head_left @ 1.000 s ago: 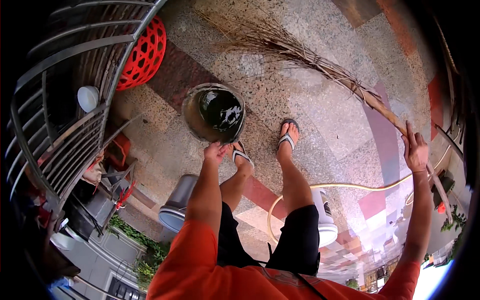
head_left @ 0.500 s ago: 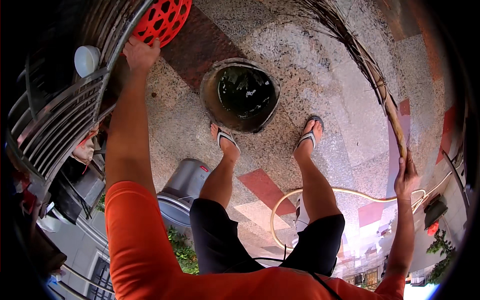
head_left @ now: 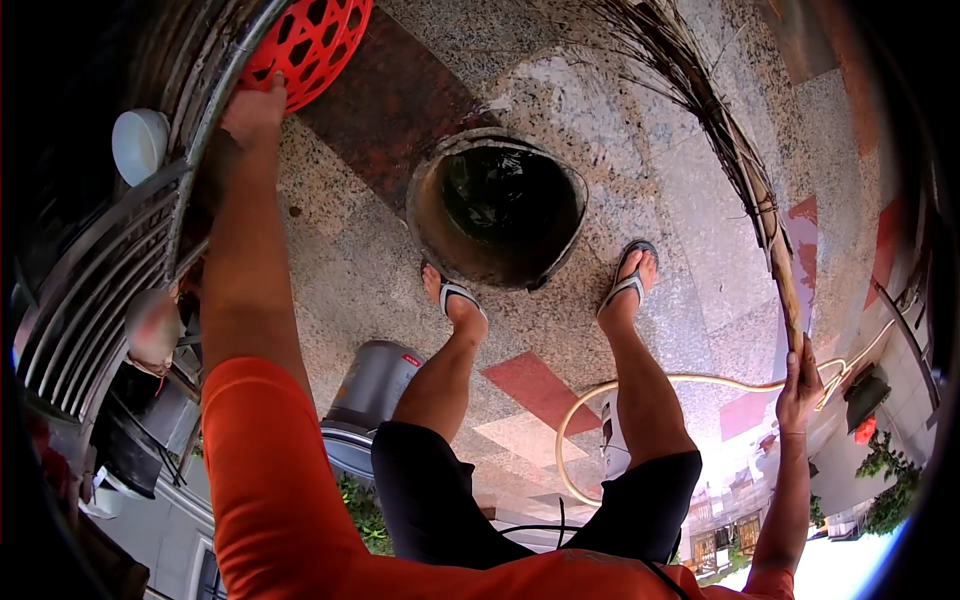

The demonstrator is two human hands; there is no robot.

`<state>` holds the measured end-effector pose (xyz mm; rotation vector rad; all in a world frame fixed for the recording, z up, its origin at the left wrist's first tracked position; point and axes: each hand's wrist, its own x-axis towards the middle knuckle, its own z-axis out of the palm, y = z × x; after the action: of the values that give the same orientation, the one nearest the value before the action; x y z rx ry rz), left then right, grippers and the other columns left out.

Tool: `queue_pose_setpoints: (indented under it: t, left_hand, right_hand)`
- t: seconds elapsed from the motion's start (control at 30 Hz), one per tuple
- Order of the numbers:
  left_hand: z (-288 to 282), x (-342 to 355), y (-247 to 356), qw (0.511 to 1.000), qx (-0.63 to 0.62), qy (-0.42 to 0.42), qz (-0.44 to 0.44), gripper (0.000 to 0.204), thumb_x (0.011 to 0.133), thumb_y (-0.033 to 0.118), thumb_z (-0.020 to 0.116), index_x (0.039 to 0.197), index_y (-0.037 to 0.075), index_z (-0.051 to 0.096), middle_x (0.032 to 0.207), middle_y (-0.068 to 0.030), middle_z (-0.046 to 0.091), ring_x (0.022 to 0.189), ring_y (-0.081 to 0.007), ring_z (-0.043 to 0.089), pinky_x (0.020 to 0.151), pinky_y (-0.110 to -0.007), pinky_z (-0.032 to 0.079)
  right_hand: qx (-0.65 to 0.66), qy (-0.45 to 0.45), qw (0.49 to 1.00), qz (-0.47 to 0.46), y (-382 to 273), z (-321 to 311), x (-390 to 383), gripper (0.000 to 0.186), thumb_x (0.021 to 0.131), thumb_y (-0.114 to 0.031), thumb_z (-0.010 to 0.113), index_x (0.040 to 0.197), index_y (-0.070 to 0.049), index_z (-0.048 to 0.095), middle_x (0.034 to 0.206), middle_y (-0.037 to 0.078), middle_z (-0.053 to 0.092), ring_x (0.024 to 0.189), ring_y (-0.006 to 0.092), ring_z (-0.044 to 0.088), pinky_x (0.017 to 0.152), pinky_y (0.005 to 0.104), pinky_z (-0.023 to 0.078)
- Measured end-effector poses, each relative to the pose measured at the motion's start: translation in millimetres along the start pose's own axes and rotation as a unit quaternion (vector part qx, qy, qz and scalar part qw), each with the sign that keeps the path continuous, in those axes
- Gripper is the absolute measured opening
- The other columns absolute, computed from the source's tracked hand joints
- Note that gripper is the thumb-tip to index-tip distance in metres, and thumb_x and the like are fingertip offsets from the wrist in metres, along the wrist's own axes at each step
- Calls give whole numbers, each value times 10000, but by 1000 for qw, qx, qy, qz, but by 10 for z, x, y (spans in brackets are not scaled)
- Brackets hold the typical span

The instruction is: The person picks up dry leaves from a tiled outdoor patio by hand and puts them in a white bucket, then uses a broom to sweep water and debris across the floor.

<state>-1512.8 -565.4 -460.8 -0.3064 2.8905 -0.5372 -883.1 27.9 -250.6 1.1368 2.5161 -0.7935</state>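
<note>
At the upper left my left hand (head_left: 255, 112) is closed on the edge of a red plastic basket (head_left: 318, 58) with large openwork holes. Part of the basket is hidden behind a metal rack. On the right, my right hand (head_left: 797, 392) grips the wooden handle of a twig broom (head_left: 765, 215). The broom's thin twigs fan out toward the far side, over the stone floor. Between my arms, just beyond my feet, stands a round tub (head_left: 428, 222) with dark water in it.
The metal rack (head_left: 178, 215) with curved bars runs along the left, a white bowl (head_left: 140, 147) on it. A grey bucket (head_left: 372, 388) is beside my left leg. A pale hose (head_left: 700, 378) loops around behind my right leg. Wet patches show on the speckled floor tiles.
The basket and my left hand have shifted slightly left. My right hand and the broom handle sit a little lower in the picture; the tub and floor have also shifted down, with the view.
</note>
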Motion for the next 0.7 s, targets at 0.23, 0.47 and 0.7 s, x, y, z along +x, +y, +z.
queue_pose_setpoints:
  t: [0.23,0.47,0.7]
  left_hand:
    - [363,296,-365,984,-162,48,-50,930,793,693,545,1257,-111,597,1367,-285,538,1339,-368,451,1137,-380,305]
    - [154,292,-356,969,-201,-122,-78,1097,709,757,641,1322,-144,518,1446,-274,464,1343,-360,446,1151,-403,291]
    - [356,-701,-642,906,-395,119,-93,1086,585,420,905,1299,-159,326,1347,-331,420,1262,-400,465,1085,-433,376]
  right_hand:
    - [28,9,1000,-5,-148,99,-5,428,1006,-197,588,1342,66,547,1273,166,645,1148,199,601,999,326,456]
    - [13,11,1000,-4,-223,123,20,423,1002,-189,594,1335,69,553,1254,173,653,1141,212,610,995,335,462]
    - [-3,36,999,-32,-326,-10,267,411,991,-192,612,1331,37,575,1222,167,673,1114,206,631,962,326,483]
